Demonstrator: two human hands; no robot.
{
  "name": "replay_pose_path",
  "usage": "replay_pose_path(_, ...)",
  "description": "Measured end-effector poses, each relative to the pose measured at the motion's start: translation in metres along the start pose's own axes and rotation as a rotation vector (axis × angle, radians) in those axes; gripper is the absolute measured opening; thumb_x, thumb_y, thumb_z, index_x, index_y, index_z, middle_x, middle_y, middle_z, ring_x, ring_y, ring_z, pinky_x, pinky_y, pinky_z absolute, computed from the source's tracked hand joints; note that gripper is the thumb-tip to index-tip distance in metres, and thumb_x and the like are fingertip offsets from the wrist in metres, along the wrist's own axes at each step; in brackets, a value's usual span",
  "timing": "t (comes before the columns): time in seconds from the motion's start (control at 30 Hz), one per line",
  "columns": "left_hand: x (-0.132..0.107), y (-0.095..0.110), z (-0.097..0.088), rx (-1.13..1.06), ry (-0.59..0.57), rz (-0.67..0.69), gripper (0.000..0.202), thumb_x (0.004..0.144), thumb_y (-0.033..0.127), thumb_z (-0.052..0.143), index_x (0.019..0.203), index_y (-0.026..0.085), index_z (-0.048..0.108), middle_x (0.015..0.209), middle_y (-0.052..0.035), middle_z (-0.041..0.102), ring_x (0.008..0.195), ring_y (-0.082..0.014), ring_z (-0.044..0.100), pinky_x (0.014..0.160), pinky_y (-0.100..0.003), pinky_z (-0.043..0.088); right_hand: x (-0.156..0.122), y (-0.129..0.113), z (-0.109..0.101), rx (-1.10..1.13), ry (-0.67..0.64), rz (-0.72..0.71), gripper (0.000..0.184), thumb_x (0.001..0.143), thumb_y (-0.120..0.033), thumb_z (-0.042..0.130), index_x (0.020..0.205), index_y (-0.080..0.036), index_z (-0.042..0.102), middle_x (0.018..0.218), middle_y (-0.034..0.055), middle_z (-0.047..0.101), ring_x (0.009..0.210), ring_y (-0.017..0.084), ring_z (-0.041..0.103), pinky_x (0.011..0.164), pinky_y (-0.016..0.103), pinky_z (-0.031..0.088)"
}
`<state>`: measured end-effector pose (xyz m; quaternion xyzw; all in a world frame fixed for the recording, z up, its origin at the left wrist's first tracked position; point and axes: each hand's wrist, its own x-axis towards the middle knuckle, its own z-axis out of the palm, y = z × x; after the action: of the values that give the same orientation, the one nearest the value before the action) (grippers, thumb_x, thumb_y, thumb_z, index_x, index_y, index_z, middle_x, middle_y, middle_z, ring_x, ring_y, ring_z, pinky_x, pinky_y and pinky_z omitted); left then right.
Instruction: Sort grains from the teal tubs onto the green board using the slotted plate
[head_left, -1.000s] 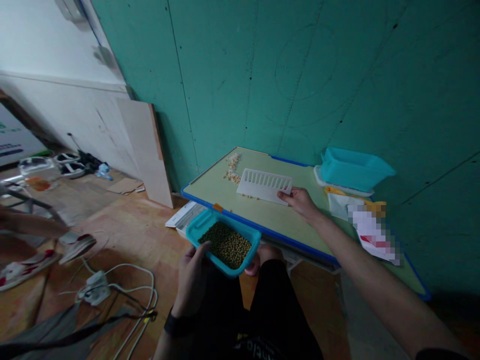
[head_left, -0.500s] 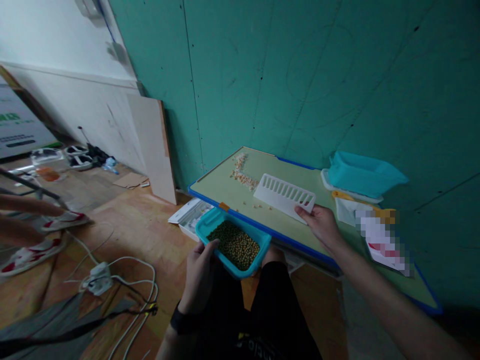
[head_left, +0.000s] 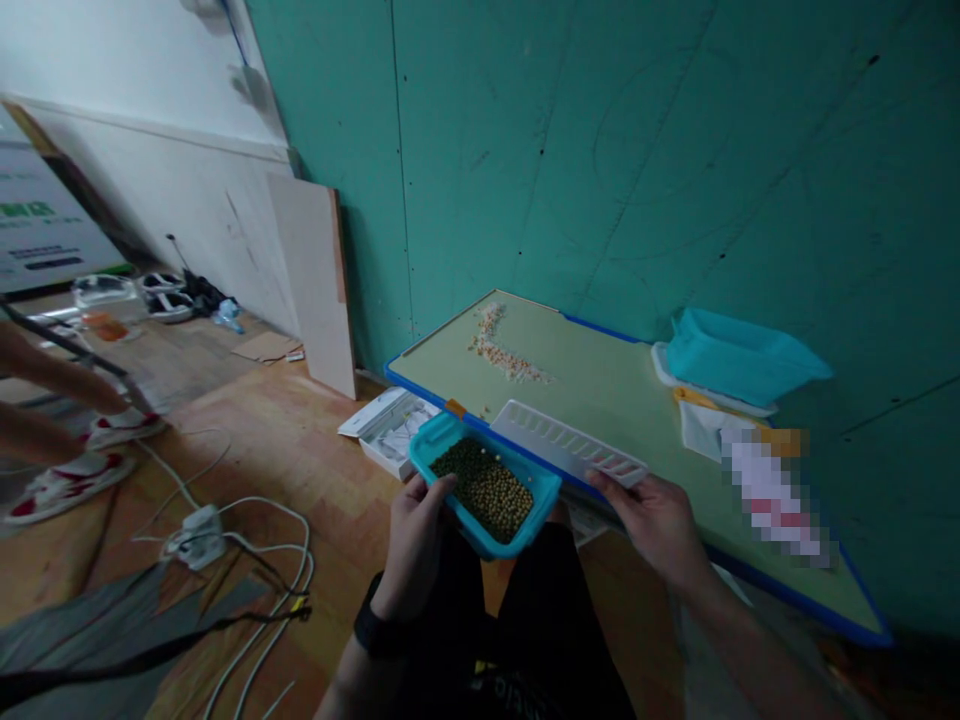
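My left hand (head_left: 416,530) grips the near left rim of a turquoise plastic basin (head_left: 541,508), thumb over the edge. Inside it lie green beans (head_left: 469,465) and yellowish soybeans (head_left: 506,505), with a few paler pieces on top. The basin is just below the front edge of a pale green table (head_left: 600,360). My right hand (head_left: 652,515) pinches the right end of a white slotted plastic strip (head_left: 551,440), which slants across the table's blue edge beside the basin. Pale grains and orange-yellow bits (head_left: 502,355) form a bent line on the tabletop.
At the table's right stand a blue bin (head_left: 742,355) on a white lid, a yellow-and-white cloth (head_left: 701,425) and a blurred-out packet (head_left: 776,500). An open white box (head_left: 390,430) is on the floor. Cables and a power strip (head_left: 196,535) lie left, near another person's legs (head_left: 67,400).
My right hand has drawn the white strip toward me, from the tabletop to the basin's far rim. Loose bits near the table's front edge are fewer, and pale pieces now show in the basin.
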<state>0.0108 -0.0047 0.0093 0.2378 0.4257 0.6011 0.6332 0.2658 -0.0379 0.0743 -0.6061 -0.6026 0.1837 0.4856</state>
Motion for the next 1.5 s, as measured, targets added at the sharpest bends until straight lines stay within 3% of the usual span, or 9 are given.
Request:
replay_pose_path(0.3,0.005,0.008,-0.009,-0.03,0.026,0.02,0.027,0.063,0.029,0.085,0.084,0.015,0.075,0.08,-0.0038,0.075,0.07,-0.0178,0.067,0.068,-0.028,0.052,0.048,0.01,0.025,0.016,-0.008,-0.006,0.036,0.079,-0.056,0.07,0.09,-0.023,0.08,0.092,0.0069,0.079,0.089,0.032,0.075,0.084,0.043,0.059)
replay_pose_path(0.5,0.006,0.016,-0.015,0.015,0.057,0.002,0.031,0.061,0.033,0.086,0.083,0.015,0.073,0.069,-0.0001,0.07,0.059,-0.0144,0.061,0.055,-0.024,0.044,0.033,-0.002,0.029,0.075,-0.083,0.016,0.033,0.076,-0.054,0.074,0.089,-0.025,0.081,0.091,0.0042,0.08,0.087,0.031,0.075,0.081,0.042,0.06)
replay_pose_path(0.6,0.003,0.018,-0.013,0.014,0.052,-0.019,0.036,0.06,0.035,0.087,0.086,0.016,0.074,0.074,-0.0008,0.073,0.063,-0.0151,0.062,0.058,-0.024,0.045,0.035,-0.002,0.021,0.083,-0.095,0.029,0.033,0.075,-0.054,0.075,0.087,-0.023,0.081,0.091,0.0053,0.08,0.087,0.03,0.075,0.081,0.042,0.059)
replay_pose_path(0.73,0.001,0.018,-0.011,-0.007,0.069,-0.016,0.035,0.058,0.034,0.088,0.084,0.016,0.074,0.079,-0.0026,0.074,0.072,-0.018,0.066,0.067,-0.027,0.05,0.08,0.008,0.011,0.156,0.014,0.049,0.041,0.07,-0.057,0.079,0.087,-0.02,0.078,0.091,0.0061,0.079,0.09,0.028,0.073,0.083,0.039,0.056)
replay_pose_path(0.8,0.001,0.017,-0.011,-0.013,0.062,-0.005,0.033,0.059,0.034,0.088,0.084,0.017,0.075,0.083,-0.0037,0.076,0.076,-0.0192,0.067,0.069,-0.028,0.051,0.112,0.016,0.009,0.248,0.079,0.085,0.048,0.064,-0.06,0.082,0.086,-0.018,0.076,0.087,0.0057,0.078,0.085,0.026,0.071,0.074,0.035,0.055)
replay_pose_path(0.87,0.001,0.016,-0.012,0.004,0.04,0.007,0.032,0.062,0.035,0.087,0.085,0.017,0.075,0.082,-0.0034,0.075,0.072,-0.0183,0.067,0.065,-0.027,0.051,0.14,0.027,0.009,0.36,0.115,0.171,0.054,0.052,-0.061,0.086,0.08,-0.017,0.072,0.077,0.005,0.075,0.074,0.024,0.069,0.061,0.031,0.051)
replay_pose_path(0.97,0.002,0.016,-0.012,0.025,0.018,0.022,0.033,0.065,0.035,0.086,0.089,0.015,0.075,0.077,-0.003,0.075,0.063,-0.0162,0.065,0.057,-0.025,0.049,0.162,0.043,0.014,0.542,0.095,0.231,0.059,0.044,-0.058,0.09,0.083,-0.019,0.069,0.076,0.0042,0.074,0.073,0.024,0.069,0.06,0.032,0.051)
replay_pose_path(1.27,-0.01,0.022,0.001,0.018,0.096,0.005,0.036,0.057,0.032,0.088,0.085,0.014,0.075,0.059,0.0006,0.067,0.052,-0.0148,0.06,0.048,-0.023,0.045,0.165,0.071,0.01,0.597,0.063,0.334,0.055,0.041,-0.05,0.092,0.081,-0.019,0.068,0.074,0.0033,0.073,0.069,0.023,0.067,0.056,0.031,0.049)
replay_pose_path(1.5,-0.023,0.034,0.014,0.059,0.121,-0.013,0.038,0.051,0.035,0.089,0.079,0.014,0.073,0.077,-0.0057,0.077,0.067,-0.0217,0.069,0.061,-0.03,0.056,0.172,0.078,0.011,0.499,0.03,0.312,0.053,0.045,-0.052,0.089,0.078,-0.017,0.07,0.069,0.0039,0.071,0.065,0.022,0.065,0.055,0.03,0.047)
